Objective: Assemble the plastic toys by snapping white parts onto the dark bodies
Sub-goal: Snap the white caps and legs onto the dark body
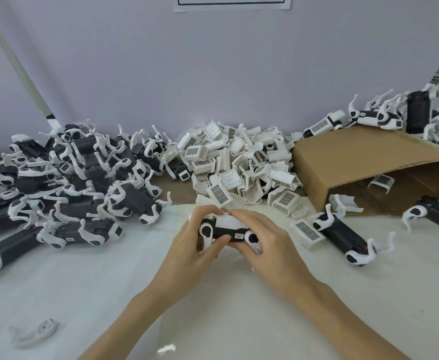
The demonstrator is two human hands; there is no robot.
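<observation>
Both hands meet mid-table, left hand (pixel 190 245) and right hand (pixel 261 239) fingers curled around one dark body (pixel 227 233).

Both hands clamped on one toy at mid-table.

The left hand (pixel 187 245) and right hand (pixel 262 242) gripped a dark body (pixel 228 231) with a white part (pixel 230 220) on top. Behind sat a heap of white parts (pixel 239 162), a pile of dark bodies (pixel 65 178) to the left, a cardboard box (pixel 364 157) to the right.
</observation>
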